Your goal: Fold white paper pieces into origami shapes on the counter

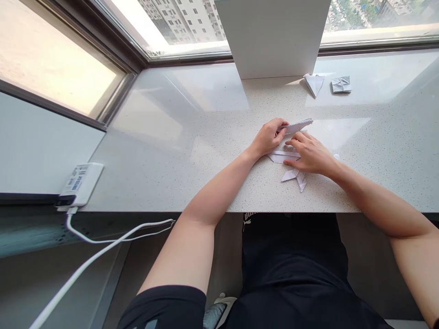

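My left hand (268,136) is closed, its thumb and fingers pinching a narrow folded paper (299,126) that juts out to the right. Just below and to the right is my right hand (311,153), palm down with thumb and fingers apart. It lies over another folded paper (276,156) on the countertop and hides much of it. Whether its fingers press on that paper I cannot tell. Nearer the front edge is a pointed folded paper piece (301,182), partly under my right hand. A small white tip shows beside my right wrist.
At the back of the white speckled countertop (206,169) lie a triangular folded paper (314,84) and a square folded paper (340,84). A white panel (274,41) stands behind them against the windows. On the left sits a white power strip (84,185) with a cable (92,262).
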The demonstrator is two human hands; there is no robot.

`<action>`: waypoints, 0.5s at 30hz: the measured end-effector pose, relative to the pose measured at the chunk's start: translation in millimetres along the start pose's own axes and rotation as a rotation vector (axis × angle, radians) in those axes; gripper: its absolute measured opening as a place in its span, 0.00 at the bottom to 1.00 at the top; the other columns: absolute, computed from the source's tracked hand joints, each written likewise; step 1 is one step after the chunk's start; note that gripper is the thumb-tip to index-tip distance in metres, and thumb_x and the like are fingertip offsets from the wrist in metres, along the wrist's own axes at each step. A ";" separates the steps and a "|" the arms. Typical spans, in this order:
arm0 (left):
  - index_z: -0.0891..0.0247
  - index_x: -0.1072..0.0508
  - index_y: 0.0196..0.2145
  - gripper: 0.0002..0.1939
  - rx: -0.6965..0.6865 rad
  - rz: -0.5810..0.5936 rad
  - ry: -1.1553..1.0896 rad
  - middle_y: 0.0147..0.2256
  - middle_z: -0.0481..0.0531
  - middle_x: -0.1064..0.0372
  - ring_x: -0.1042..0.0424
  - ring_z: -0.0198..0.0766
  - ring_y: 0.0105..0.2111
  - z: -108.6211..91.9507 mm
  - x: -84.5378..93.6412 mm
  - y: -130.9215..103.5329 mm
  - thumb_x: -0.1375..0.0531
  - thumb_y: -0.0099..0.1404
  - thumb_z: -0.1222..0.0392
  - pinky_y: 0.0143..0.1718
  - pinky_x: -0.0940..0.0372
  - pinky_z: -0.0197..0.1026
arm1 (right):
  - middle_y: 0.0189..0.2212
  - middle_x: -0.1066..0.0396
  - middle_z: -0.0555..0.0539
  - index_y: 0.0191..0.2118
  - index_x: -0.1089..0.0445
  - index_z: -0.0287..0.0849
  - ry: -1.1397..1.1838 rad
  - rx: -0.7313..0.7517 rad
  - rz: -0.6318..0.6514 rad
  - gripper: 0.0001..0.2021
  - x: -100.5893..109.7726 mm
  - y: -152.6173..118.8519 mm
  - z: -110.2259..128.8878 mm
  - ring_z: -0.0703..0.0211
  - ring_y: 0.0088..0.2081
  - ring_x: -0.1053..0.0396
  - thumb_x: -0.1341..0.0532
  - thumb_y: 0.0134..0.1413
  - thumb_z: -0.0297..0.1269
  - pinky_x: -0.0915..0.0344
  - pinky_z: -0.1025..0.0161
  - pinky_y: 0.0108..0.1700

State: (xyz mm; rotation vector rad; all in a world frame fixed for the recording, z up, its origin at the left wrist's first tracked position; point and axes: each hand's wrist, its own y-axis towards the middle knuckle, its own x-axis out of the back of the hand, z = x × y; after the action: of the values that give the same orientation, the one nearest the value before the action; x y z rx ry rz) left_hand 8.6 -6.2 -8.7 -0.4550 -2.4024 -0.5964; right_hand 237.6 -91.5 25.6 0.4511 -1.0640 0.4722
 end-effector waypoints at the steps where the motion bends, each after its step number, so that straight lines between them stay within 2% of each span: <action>1: 0.57 0.17 0.54 0.10 0.003 0.002 -0.004 0.55 0.59 0.13 0.16 0.50 0.56 -0.2 0.3 0.0 0.39 0.83 0.62 0.59 0.19 0.51 | 0.58 0.20 0.31 0.63 0.14 0.47 0.009 -0.008 0.002 0.22 2.6 -0.1 -2.8 0.23 0.59 0.24 0.26 0.73 0.53 0.23 0.26 0.65; 7: 0.58 0.18 0.56 0.11 0.019 -0.005 -0.027 0.58 0.60 0.13 0.16 0.51 0.59 2.1 1.3 0.2 0.40 0.83 0.61 0.61 0.20 0.50 | 0.51 0.19 0.36 0.52 0.15 0.49 0.139 -0.022 0.099 0.16 19.3 -1.2 -14.1 0.27 0.57 0.24 0.22 0.66 0.52 0.24 0.32 0.61; 10: 0.58 0.18 0.56 0.11 0.018 -0.019 -0.020 0.57 0.60 0.13 0.15 0.50 0.58 4.4 1.4 0.9 0.39 0.84 0.60 0.60 0.20 0.50 | 0.49 0.19 0.37 0.45 0.18 0.49 0.166 -0.048 0.124 0.13 22.7 -1.0 -15.4 0.27 0.57 0.25 0.21 0.63 0.49 0.25 0.34 0.60; 15: 0.57 0.18 0.56 0.10 0.021 -0.035 0.005 0.56 0.60 0.13 0.15 0.51 0.55 6.3 1.6 1.5 0.38 0.84 0.59 0.59 0.20 0.51 | 0.44 0.19 0.39 0.41 0.22 0.51 0.181 -0.050 0.159 0.15 27.1 -1.4 -16.7 0.29 0.56 0.24 0.20 0.62 0.51 0.26 0.37 0.58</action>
State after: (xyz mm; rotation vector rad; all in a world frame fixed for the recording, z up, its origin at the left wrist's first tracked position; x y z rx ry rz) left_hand 5.1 -1.4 -11.7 -0.4030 -2.4142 -0.5859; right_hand 261.3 -79.2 42.8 0.2744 -0.9383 0.6140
